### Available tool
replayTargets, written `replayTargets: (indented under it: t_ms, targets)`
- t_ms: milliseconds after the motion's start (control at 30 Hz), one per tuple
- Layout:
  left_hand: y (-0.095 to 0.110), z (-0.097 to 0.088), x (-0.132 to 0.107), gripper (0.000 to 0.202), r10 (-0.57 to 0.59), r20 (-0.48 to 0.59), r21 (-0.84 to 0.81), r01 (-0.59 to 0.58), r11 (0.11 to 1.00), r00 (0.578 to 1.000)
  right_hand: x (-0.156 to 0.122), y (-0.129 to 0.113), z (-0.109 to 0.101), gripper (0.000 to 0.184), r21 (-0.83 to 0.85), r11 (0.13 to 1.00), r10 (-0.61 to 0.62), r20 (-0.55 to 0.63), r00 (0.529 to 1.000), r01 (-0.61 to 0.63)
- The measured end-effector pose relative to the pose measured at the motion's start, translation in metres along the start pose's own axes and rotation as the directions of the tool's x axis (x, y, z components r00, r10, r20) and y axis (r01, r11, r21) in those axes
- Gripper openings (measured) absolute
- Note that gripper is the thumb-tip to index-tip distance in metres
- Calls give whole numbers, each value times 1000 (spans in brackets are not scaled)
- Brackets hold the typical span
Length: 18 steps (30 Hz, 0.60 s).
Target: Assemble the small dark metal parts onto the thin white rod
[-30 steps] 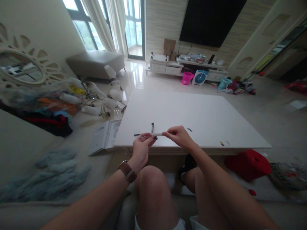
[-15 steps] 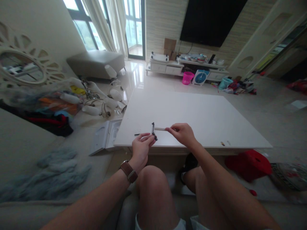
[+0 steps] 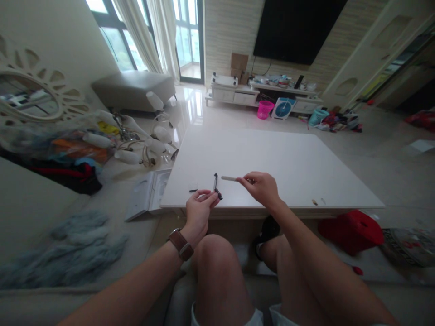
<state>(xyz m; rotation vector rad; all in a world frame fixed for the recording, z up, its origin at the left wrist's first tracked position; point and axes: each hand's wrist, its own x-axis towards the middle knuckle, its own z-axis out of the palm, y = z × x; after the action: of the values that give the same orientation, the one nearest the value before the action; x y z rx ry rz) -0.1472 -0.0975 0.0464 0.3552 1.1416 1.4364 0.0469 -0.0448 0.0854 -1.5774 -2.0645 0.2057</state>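
Close to the near edge of the white table point(image 3: 258, 154), my left hand point(image 3: 199, 208) pinches a thin narrow piece with dark ends point(image 3: 216, 184). Its kind is too small to make out. From the fingers of my right hand point(image 3: 262, 186) a pale flat stick point(image 3: 229, 178) points left. The stick's tip is just right of the dark-ended piece, with a small gap between them. A short dark strip point(image 3: 193, 190) lies on the tabletop left of my left fingertips.
Two small slips point(image 3: 315, 202) lie near the table's front edge on the right. An open white box point(image 3: 141, 194) and a lamp with several white shades point(image 3: 129, 156) stand on the floor to the left. A red stool-like object point(image 3: 355, 231) is at the lower right.
My right hand has moved slightly up, and the stick's tip has drawn a little away from the dark-ended piece. My left hand keeps its hold.
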Motion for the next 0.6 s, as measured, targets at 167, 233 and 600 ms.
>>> replayTargets:
  t_ms: [167,233,600]
  targets:
    - [-1,0,0,30,-4,18,0,4,1000,1000,-3,-4,0,47,66,994,-95,145,985,86]
    - [-1,0,0,31,-7,9,-4,7,1000,1000,-3,-5,2,48,5,998,-70,134,989,70]
    - [0,2,-3,31,-17,-2,-2,17,1000,1000,-1,-3,-2,46,17,998,-60,60,996,59]
